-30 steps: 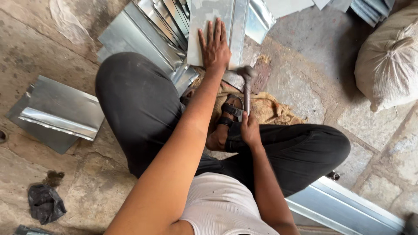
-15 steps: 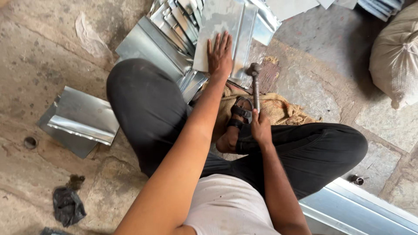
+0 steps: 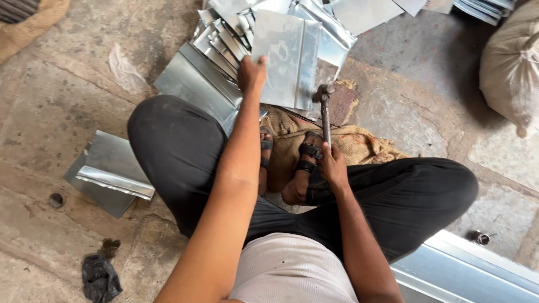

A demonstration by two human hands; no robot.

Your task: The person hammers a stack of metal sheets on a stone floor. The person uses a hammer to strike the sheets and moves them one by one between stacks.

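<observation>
I sit cross-legged on a stone floor, looking down at my lap. My left hand point(image 3: 251, 74) grips the left edge of a shiny folded metal sheet point(image 3: 287, 56) that lies in front of my knees. My right hand point(image 3: 332, 164) is shut on the handle of a hammer point(image 3: 324, 106); its head rests at the sheet's lower right corner. My sandalled feet point(image 3: 303, 163) rest on a brown burlap cloth point(image 3: 359, 143) under the sheet.
Several more metal sheets point(image 3: 219, 50) are piled behind and left of the held one. A bent sheet point(image 3: 106, 171) lies on the floor at left, a long metal piece point(image 3: 471, 275) at lower right. A stuffed sack point(image 3: 511, 67) stands at right, a black rag point(image 3: 100, 278) at lower left.
My left hand went from lying flat on the sheet to gripping its left edge. The hammer stays in my right hand, its head still beside the sheet's corner. The camera view shifted.
</observation>
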